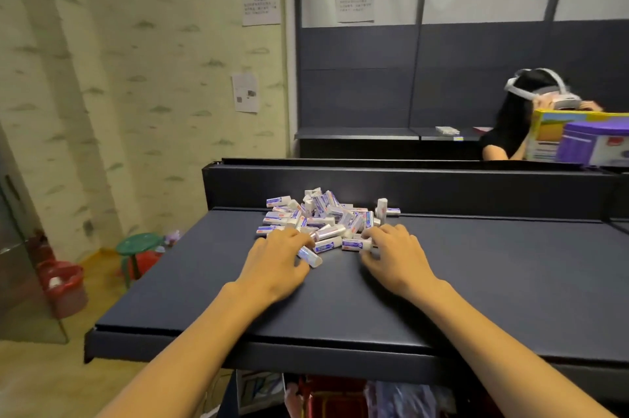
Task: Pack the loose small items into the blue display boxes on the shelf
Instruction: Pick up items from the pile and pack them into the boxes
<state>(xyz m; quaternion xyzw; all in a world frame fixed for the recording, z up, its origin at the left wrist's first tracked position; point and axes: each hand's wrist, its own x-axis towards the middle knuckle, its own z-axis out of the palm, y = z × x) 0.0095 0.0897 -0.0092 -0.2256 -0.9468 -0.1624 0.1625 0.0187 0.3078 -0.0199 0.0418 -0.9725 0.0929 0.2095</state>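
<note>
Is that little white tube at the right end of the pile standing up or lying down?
Standing up. The tube rises on its end by the shelf's back wall, while the rest of the pile lies flat or jumbled.

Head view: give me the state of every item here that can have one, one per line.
Pile of small tubes: loose, heaped on the shelf, unpacked.
Upright tube: standing on end at the pile's right edge.
Left hand: fingers curled at the pile's near edge, touching tubes; grip unclear.
Right hand: fingers curled against a tube; grip unclear.
Shelf: holds the pile; no blue display box visible.
</note>
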